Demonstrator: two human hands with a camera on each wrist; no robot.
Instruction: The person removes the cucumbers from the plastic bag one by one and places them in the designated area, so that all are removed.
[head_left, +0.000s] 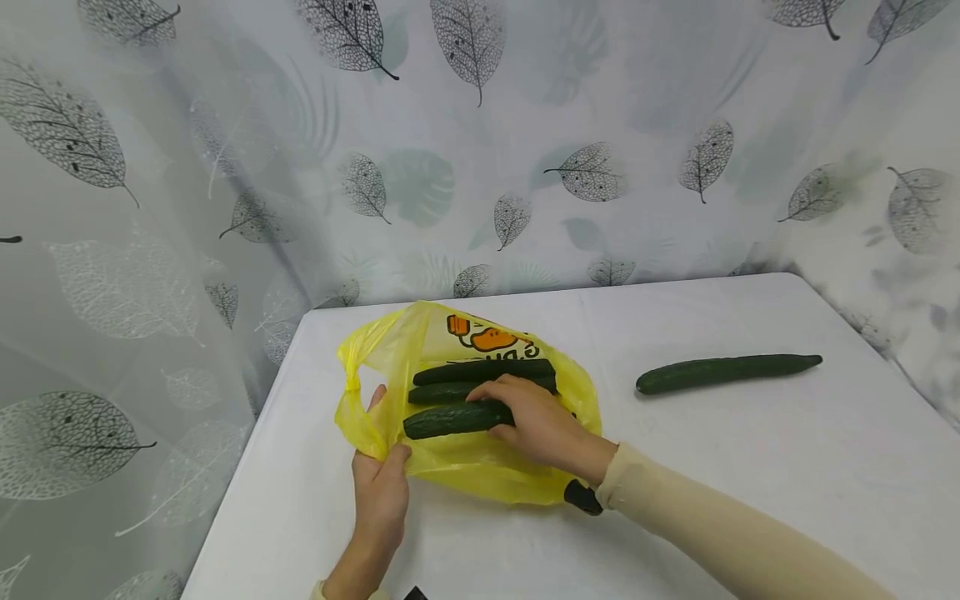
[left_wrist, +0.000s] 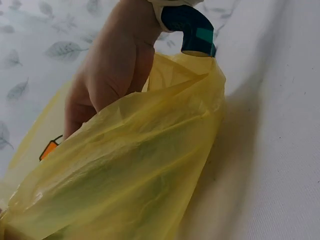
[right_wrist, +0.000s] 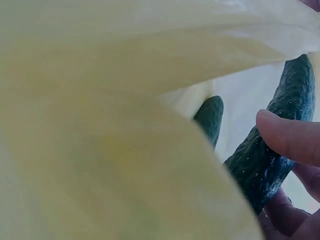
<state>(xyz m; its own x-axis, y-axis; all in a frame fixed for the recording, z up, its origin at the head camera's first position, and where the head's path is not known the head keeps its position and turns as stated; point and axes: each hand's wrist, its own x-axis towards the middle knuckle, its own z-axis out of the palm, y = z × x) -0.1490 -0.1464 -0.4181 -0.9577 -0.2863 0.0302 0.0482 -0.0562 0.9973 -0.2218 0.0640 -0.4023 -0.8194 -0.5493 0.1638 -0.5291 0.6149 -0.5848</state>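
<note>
A thin yellow plastic bag [head_left: 487, 471] lies on the table with its opening towards the right. My left hand [head_left: 381, 496] holds the bag at its left end, thumb in front and fingers behind the plastic. Inside the opening, my right hand [head_left: 546, 427] grips a dark green cucumber [head_left: 446, 421], which the right wrist view shows between thumb and fingers. Two more cucumbers, a back one [head_left: 480, 372] and a middle one [head_left: 437, 392], lie behind it in the bag. In the left wrist view, yellow plastic [left_wrist: 145, 165] covers the right fingertips.
Another cucumber [head_left: 727, 372] lies alone on the right of the white table [head_left: 675, 475]. A leaf-patterned curtain [head_left: 525, 150] hangs behind the table and along its left side. A dark wrist camera [head_left: 582, 497] sits under the right wrist.
</note>
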